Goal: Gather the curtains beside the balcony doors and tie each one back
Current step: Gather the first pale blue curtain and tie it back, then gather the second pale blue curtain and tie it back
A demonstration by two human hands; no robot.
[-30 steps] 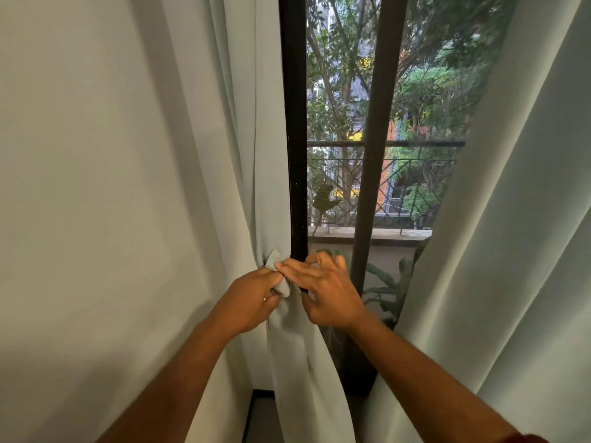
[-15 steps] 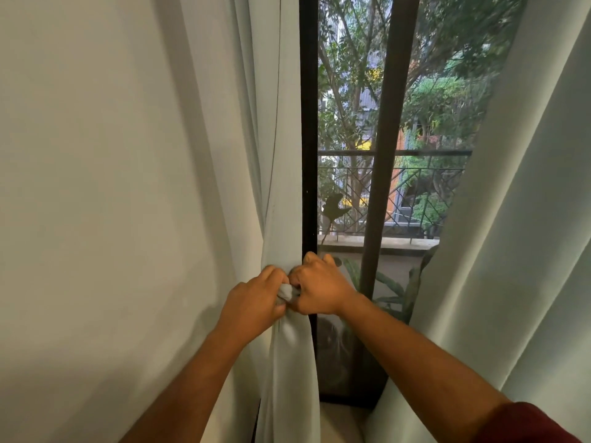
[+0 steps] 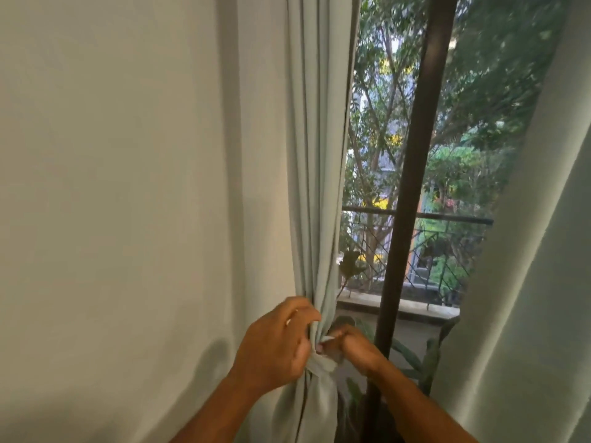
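Head view of a tie-back in progress at the balcony doors. The left curtain (image 3: pixel 315 187) hangs gathered into narrow folds against the wall (image 3: pixel 128 187), at the left edge of the glazing, and is cinched at the waist where both hands meet. The left hand (image 3: pixel 275 346) curls its fingers round the bunched cloth from the wall side; the right hand (image 3: pixel 351 350) pinches a short pale end of fabric, apparently the tie (image 3: pixel 324 362), just below and between the two grips. Whether a knot is already formed cannot be told, since the hands cover it. Judged stage: gathering of this curtain is done and its fastening is under way. The right curtain (image 3: pixel 527 251) slants loose across the right edge of the opening, beyond the dark door frame (image 3: pixel 412 187), and remains to be gathered and tied.
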